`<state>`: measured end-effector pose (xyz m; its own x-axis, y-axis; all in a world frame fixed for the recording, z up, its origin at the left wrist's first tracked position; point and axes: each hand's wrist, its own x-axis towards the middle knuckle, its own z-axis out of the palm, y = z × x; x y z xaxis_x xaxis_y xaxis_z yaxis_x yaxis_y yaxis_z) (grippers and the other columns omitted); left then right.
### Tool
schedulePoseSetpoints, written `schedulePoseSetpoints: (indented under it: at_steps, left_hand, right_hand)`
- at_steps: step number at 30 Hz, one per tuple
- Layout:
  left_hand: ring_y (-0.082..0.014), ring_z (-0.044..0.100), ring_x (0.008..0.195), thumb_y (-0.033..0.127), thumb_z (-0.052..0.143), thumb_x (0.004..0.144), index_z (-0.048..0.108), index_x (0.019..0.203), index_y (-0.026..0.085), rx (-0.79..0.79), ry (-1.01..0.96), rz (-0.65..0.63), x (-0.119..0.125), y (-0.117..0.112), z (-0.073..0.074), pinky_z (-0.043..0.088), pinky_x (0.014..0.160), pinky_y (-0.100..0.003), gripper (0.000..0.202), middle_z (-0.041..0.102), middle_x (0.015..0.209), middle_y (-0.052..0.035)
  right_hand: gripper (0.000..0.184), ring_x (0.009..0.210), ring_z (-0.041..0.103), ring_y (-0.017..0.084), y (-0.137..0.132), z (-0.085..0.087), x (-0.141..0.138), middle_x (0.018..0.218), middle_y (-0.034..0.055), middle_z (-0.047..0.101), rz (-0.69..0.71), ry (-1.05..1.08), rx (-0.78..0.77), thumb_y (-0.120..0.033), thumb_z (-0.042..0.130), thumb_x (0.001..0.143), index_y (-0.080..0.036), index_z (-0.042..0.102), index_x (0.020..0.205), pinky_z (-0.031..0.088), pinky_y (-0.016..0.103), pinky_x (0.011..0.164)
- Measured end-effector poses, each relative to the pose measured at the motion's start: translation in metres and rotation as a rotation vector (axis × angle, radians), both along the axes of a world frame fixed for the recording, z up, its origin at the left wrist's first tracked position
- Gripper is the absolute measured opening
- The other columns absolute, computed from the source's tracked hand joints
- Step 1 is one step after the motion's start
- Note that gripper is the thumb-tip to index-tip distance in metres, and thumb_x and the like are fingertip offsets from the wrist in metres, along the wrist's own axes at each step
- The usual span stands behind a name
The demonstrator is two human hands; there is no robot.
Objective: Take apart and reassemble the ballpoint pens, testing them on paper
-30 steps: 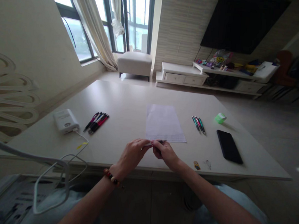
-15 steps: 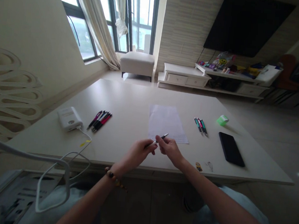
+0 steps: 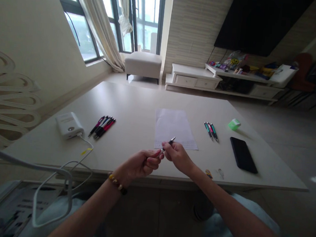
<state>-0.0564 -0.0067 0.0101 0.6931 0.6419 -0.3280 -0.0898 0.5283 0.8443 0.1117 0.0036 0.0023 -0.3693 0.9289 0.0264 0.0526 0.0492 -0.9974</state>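
My left hand (image 3: 140, 164) and my right hand (image 3: 177, 156) meet above the near edge of the table (image 3: 137, 105), both closed on one slim pen (image 3: 168, 143). The pen's dark end with a silver tip sticks up past my right fingers. My left fingers curl around its lower end. A lined sheet of paper (image 3: 174, 127) lies just beyond the hands. Several dark and red pens (image 3: 102, 126) lie in a bunch to the left. Three greenish pens (image 3: 210, 131) lie to the right.
A white power bank (image 3: 69, 124) with a cable (image 3: 68, 162) sits at the left. A black phone (image 3: 242, 159) and a small green object (image 3: 233, 124) lie at the right. Two small stickers (image 3: 214, 173) sit at the near edge. Beyond stand an ottoman and a TV console.
Both hands lifted slightly off the table and the pen tilted more upright. My left fingers curled tighter around its lower end. The camera shifted a little.
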Motion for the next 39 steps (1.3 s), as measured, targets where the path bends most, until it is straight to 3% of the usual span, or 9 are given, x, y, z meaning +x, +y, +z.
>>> schedulePoseSetpoints:
  at_steps: [2, 6, 11, 14, 18, 22, 25, 28, 39]
  left_hand:
    - [-0.0039, 0.015, 0.041, 0.044, 0.055, 0.079, 0.053, 0.076, 0.014, 0.048, 0.014, 0.067, -0.001, 0.001, -0.001, 0.011, 0.038, -0.016, 0.029, 0.027, 0.050, 0.0087]
    - [-0.0058, 0.033, 0.045, 0.047, 0.053, 0.081, 0.060, 0.077, 0.013, 0.473, 0.373, 0.254, 0.002, -0.001, -0.003, 0.024, 0.042, -0.018, 0.035, 0.046, 0.053, 0.0039]
    - [-0.0093, 0.043, 0.054, 0.040, 0.048, 0.085, 0.062, 0.070, 0.014, 0.858, 0.631, 0.276, -0.001, -0.001, -0.004, 0.033, 0.053, -0.020, 0.033, 0.053, 0.056, 0.0019]
    - [-0.0106, 0.049, 0.056, 0.032, 0.046, 0.086, 0.065, 0.081, 0.016, 0.987, 0.763, 0.278, -0.003, -0.002, -0.006, 0.036, 0.057, -0.021, 0.025, 0.059, 0.060, 0.0003]
    - [-0.0141, 0.059, 0.071, 0.019, 0.043, 0.086, 0.066, 0.094, 0.020, 1.162, 0.875, 0.209, -0.006, -0.003, -0.007, 0.040, 0.066, -0.023, 0.024, 0.068, 0.082, -0.0048]
    - [-0.0168, 0.061, 0.083, 0.018, 0.044, 0.087, 0.066, 0.095, 0.023, 1.258, 0.958, 0.160, -0.005, -0.005, -0.007, 0.042, 0.070, -0.025, 0.024, 0.069, 0.091, -0.0049]
    - [-0.0171, 0.062, 0.082, 0.018, 0.044, 0.088, 0.066, 0.095, 0.023, 1.281, 0.997, 0.124, -0.003, -0.006, -0.007, 0.042, 0.070, -0.025, 0.023, 0.069, 0.090, -0.0042]
    - [-0.0170, 0.062, 0.082, 0.017, 0.045, 0.088, 0.066, 0.096, 0.023, 1.285, 1.008, 0.119, -0.002, -0.006, -0.007, 0.042, 0.070, -0.025, 0.024, 0.069, 0.090, -0.0042]
    - [-0.0173, 0.062, 0.084, 0.017, 0.044, 0.088, 0.066, 0.096, 0.023, 1.286, 1.043, 0.111, -0.001, -0.006, -0.010, 0.043, 0.071, -0.026, 0.024, 0.069, 0.091, -0.0047]
  right_hand:
    - [0.041, 0.046, 0.031, 0.007, 0.000, 0.003, 0.003, 0.050, -0.0059, 0.037, -0.003, 0.005, 0.013, -0.050, 0.049, 0.083, -0.017, 0.046, 0.060, 0.025, 0.023, 0.044]
    - [0.038, 0.046, 0.035, 0.007, 0.003, 0.001, 0.008, 0.052, -0.0056, 0.041, -0.080, -0.010, -0.002, -0.052, 0.056, 0.078, -0.017, 0.049, 0.065, 0.027, 0.022, 0.044]
    - [0.036, 0.045, 0.043, 0.007, 0.004, -0.001, 0.011, 0.055, -0.0030, 0.051, -0.074, -0.023, -0.056, -0.050, 0.060, 0.075, -0.016, 0.054, 0.069, 0.030, 0.021, 0.040]
    - [0.037, 0.043, 0.046, 0.007, 0.005, -0.003, 0.013, 0.059, -0.0004, 0.057, -0.033, -0.055, -0.114, -0.051, 0.061, 0.074, -0.014, 0.057, 0.073, 0.029, 0.019, 0.037]
    - [0.036, 0.045, 0.051, 0.008, 0.006, -0.008, 0.016, 0.063, 0.0012, 0.061, 0.010, -0.086, -0.129, -0.048, 0.067, 0.070, -0.013, 0.061, 0.078, 0.032, 0.018, 0.037]
    - [0.037, 0.046, 0.053, 0.009, 0.007, -0.012, 0.019, 0.063, 0.0028, 0.062, 0.080, -0.105, -0.134, -0.050, 0.062, 0.074, -0.012, 0.063, 0.077, 0.033, 0.019, 0.037]
    - [0.035, 0.050, 0.056, 0.010, 0.008, -0.013, 0.020, 0.068, 0.0037, 0.064, 0.079, -0.112, -0.097, -0.046, 0.068, 0.070, -0.013, 0.063, 0.082, 0.036, 0.018, 0.038]
    - [0.037, 0.045, 0.054, 0.009, 0.009, -0.014, 0.020, 0.063, 0.0038, 0.063, 0.121, -0.134, -0.130, -0.049, 0.061, 0.075, -0.012, 0.063, 0.079, 0.034, 0.018, 0.037]
    - [0.037, 0.047, 0.056, 0.009, 0.008, -0.017, 0.019, 0.068, 0.0040, 0.065, 0.080, -0.129, -0.120, -0.048, 0.065, 0.073, -0.012, 0.063, 0.084, 0.034, 0.017, 0.037]
